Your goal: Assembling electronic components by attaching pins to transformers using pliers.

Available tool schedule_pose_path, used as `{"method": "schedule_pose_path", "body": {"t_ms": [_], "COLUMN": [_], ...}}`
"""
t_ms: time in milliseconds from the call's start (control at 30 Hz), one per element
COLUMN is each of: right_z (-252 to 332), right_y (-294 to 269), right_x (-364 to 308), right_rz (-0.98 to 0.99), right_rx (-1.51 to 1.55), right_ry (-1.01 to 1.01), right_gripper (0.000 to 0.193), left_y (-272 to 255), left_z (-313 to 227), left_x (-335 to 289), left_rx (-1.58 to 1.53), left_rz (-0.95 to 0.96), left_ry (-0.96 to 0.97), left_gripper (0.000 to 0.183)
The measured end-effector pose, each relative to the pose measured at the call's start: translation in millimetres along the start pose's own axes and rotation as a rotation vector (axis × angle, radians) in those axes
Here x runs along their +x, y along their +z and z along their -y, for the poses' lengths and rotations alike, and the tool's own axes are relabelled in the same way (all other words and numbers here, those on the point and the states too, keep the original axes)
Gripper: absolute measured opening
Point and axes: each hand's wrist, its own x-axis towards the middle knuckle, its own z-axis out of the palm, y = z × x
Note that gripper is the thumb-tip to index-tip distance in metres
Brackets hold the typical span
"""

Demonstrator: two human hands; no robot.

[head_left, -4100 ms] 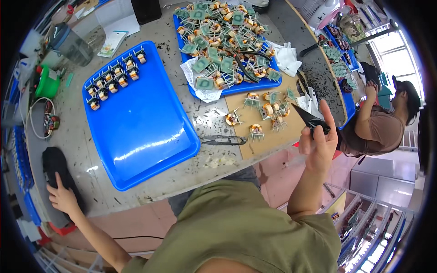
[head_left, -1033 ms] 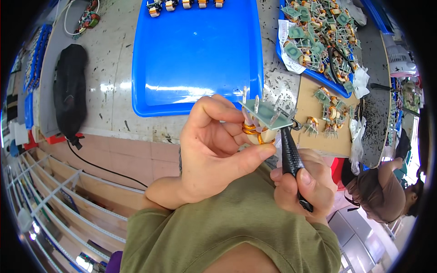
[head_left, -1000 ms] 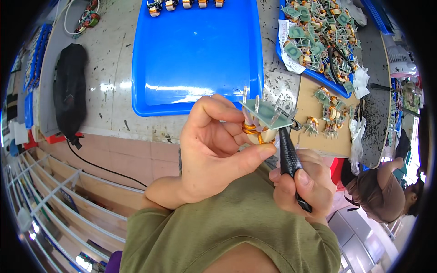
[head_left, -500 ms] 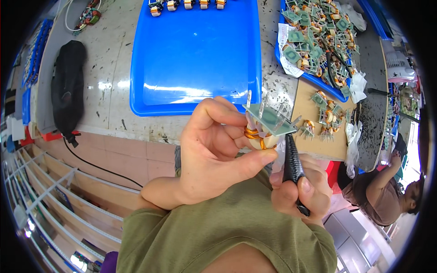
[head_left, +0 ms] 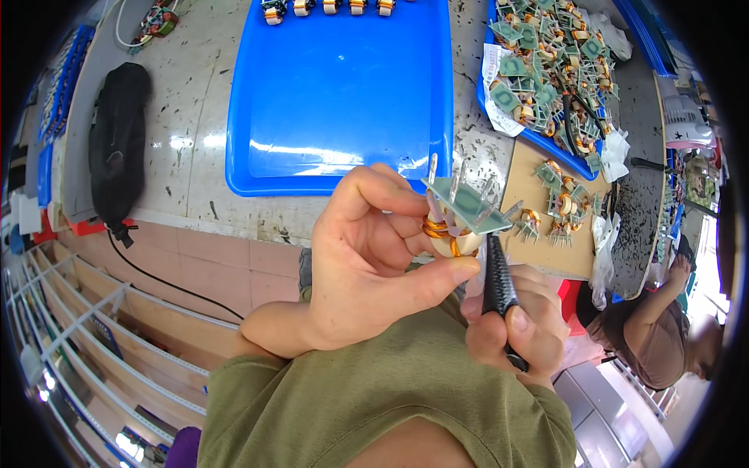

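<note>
My left hand (head_left: 367,265) is closed on a ring-shaped coil (head_left: 455,245) wound with copper wire, pinched between thumb and fingers. A small green circuit board (head_left: 471,207) sits tilted on top of the coil, with several silvery pins standing up from it. In my right hand (head_left: 524,324) is a slim black tool (head_left: 499,285) with a textured grip, its narrow end pointing up at the board's near right corner. That tip is hidden at the board's edge, so I cannot tell whether it touches. Both hands are raised in front of the table edge.
A large blue tray (head_left: 237,125) lies ahead, with several finished-looking coils (head_left: 331,6) along its far end. At right, another blue tray (head_left: 538,144) is heaped with coil boards. A few more lie on brown cardboard (head_left: 538,251). A black pouch (head_left: 118,144) is at left; a person (head_left: 647,335) sits at right.
The black tool has shifted slightly left against the board, and the coil and board have moved slightly right. The view has shifted a little. Both hands keep their grips.
</note>
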Motion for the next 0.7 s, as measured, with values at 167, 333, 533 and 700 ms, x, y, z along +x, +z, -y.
{"method": "schedule_pose_path", "body": {"t_ms": [167, 333, 533, 700], "right_z": [0, -1, -4, -5], "right_y": [-1, -1, 1, 1], "right_x": [-1, -2, -3, 1], "right_rz": [0.037, 0.008, -0.022, -0.033], "right_rx": [0.007, 0.010, 0.017, 0.041], "right_ry": [0.013, 0.007, -0.017, -0.024], "right_gripper": [0.046, 0.047, 0.046, 0.043], "left_y": [-1, -1, 4, 5], "left_z": [0, 0, -6, -11], "left_x": [0, -1, -1, 2], "left_rx": [-0.036, -0.065, -0.237, -0.455], "left_rz": [0.009, 0.034, -0.055, -0.090], "left_ry": [-0.013, -0.017, -0.255, -0.586], "left_gripper": [0.041, 0.041, 0.031, 0.017]}}
